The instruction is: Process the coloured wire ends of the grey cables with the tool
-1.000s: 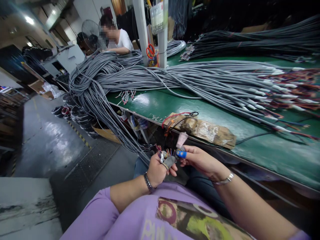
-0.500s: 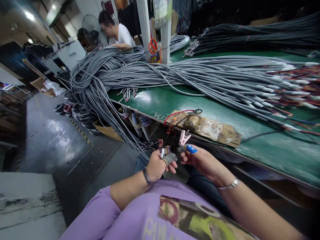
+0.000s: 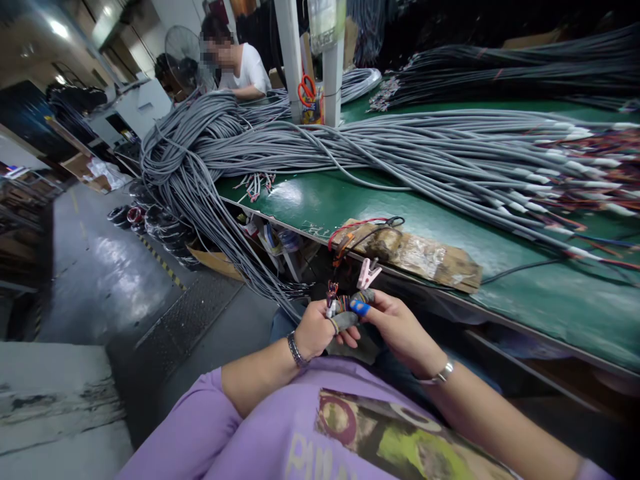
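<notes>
My left hand is closed around the end of a grey cable, with a grey cover on its thumb. Thin coloured wires fan out above that thumb, beside a darker twisted bundle of wires and a white piece. My right hand has blue tape on its thumb and a grey cover on a finger. Its thumb and finger are pinched together at the tips of the fanned wires, touching the left hand's grip. Just above, a pink clothes peg sticks out at the table's edge.
A long bundle of grey cables lies across the green table and hangs over its left end. A taped cardboard piece sits at the front edge. Red scissors hang on a post; a co-worker sits behind.
My right hand has moved left and in, from just apart to the wire tips. My left hand has shifted slightly right with the wires.
</notes>
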Demonstrator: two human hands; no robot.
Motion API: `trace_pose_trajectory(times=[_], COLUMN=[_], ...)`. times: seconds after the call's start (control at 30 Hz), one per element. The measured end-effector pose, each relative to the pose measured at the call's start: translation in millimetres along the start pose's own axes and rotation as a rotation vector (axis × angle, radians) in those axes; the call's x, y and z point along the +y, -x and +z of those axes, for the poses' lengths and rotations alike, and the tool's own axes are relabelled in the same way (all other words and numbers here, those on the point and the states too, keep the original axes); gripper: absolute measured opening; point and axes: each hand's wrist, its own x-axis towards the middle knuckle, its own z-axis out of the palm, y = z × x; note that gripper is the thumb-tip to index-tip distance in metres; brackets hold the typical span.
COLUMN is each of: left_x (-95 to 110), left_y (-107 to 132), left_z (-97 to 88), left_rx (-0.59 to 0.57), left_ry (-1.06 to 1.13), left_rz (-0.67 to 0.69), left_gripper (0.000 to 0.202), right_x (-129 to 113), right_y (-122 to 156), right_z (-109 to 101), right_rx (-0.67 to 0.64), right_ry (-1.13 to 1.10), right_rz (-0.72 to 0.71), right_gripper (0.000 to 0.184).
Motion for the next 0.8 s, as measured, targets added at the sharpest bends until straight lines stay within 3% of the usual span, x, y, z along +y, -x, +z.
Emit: trace_pose_trajectory(times=[0.13,0.47,0.57,0.7,0.8], left_x=[-4,-1,-2,-6,-7], left_y=[-2,-5,-5,-2,0], left_z=[-0.5,1.1,-0.8,-0.4,0.9], left_rx=[0.043,0.161,0.11,-0.066,-0.076], left_ry=[0.097,0.282,0.256,0.145,0.122], left_rz=[0.015,-0.019,-0.043,-0.141,-0.144], left_gripper=[0.04,0.038,0.041,0.043,0.043], right_x=[-1,-1,-1,-1,0], right_y=[-2,-3,-3,-2,-3], right_z=[-4,-5,-1,5,4], right_rx=[-0.05,0.001,-0.023,-0.102,-0.035], right_ry=[-0.004,-0.035,-0.12,-0.239,-0.223], right_rz=[0.006,0.042,0.068,0.142,0.139], right_gripper=[0.032,0.032,0.034,0.035,0.036])
